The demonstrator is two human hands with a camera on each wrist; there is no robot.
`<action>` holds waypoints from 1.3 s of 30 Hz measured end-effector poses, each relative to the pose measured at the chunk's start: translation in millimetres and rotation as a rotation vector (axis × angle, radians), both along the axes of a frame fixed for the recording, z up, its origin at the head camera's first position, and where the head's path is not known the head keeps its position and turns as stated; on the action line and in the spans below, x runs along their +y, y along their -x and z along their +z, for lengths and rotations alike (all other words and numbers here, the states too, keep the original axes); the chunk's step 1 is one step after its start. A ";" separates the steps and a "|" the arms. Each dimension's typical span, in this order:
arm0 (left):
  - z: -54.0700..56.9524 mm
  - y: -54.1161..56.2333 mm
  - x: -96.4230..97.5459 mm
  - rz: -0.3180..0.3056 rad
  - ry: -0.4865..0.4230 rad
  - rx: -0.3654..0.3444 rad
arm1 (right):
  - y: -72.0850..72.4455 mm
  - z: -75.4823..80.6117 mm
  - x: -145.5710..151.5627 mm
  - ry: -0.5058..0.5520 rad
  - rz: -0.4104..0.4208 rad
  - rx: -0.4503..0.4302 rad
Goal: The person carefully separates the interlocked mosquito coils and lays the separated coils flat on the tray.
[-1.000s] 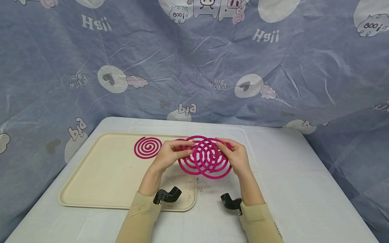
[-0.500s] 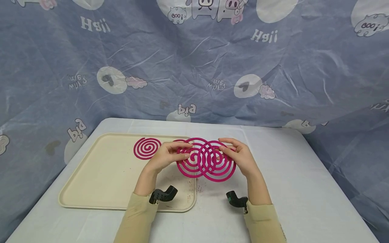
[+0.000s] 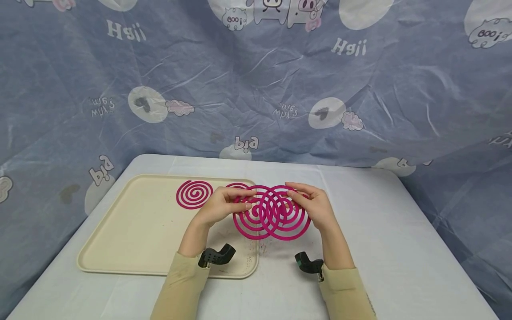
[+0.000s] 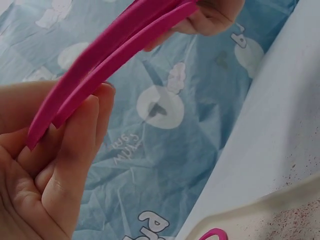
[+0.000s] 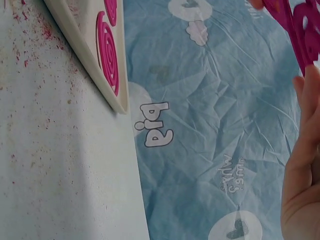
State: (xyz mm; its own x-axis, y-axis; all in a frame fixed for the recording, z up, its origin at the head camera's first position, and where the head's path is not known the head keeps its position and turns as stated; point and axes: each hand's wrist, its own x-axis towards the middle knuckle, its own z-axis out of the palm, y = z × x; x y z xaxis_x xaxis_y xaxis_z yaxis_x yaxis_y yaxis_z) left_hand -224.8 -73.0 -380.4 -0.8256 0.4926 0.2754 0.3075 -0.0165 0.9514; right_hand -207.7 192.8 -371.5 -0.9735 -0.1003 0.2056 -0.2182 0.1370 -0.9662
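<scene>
Two magenta mosquito coils overlap in the air in the head view, side by side over the tray's right edge. My left hand [image 3: 218,204] pinches the left coil [image 3: 258,238] between thumb and fingers at its upper left part. The right coil [image 3: 287,238] is pinched by my right hand [image 3: 314,204] at its upper right part. Seen nearly edge-on in the left wrist view, the coils [image 4: 115,50] lie close to each other, slightly staggered. Their middle spirals cross where the two overlap.
A cream tray [image 3: 132,222] lies on the white table [image 3: 380,249]. One flat coil [image 3: 194,194] rests at the tray's back, and another [image 3: 237,184] is partly hidden behind my left hand. Reddish crumbs [image 5: 45,30] are scattered by the tray's edge. A printed blue cloth [image 3: 256,89] hangs behind.
The two coils have slid apart sideways, so their overlap is narrower than a second ago. They hang slightly lower, and my right hand has shifted a little to the right. Both grips stay.
</scene>
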 end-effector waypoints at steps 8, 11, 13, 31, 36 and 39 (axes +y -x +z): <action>0.5 -1.1 9.0 0.099 -0.126 -0.029 | 0.6 -0.4 -14.7 0.133 -0.171 0.064; 0.2 -2.5 16.1 0.149 -0.186 -0.047 | 0.9 -1.5 -20.2 0.202 -0.237 0.100; -0.4 -3.4 21.2 0.187 -0.227 -0.054 | 1.3 -2.8 -23.9 0.235 -0.284 0.123; -3.1 -0.2 1.4 -0.012 -0.004 -0.011 | 4.1 -8.0 6.1 0.013 0.243 -0.109; -2.9 1.0 2.9 -0.023 0.023 0.017 | 3.7 -7.1 4.7 -0.041 0.268 -0.133; -1.9 0.7 4.2 -0.006 0.019 0.011 | 2.5 -4.6 2.8 -0.038 0.232 -0.126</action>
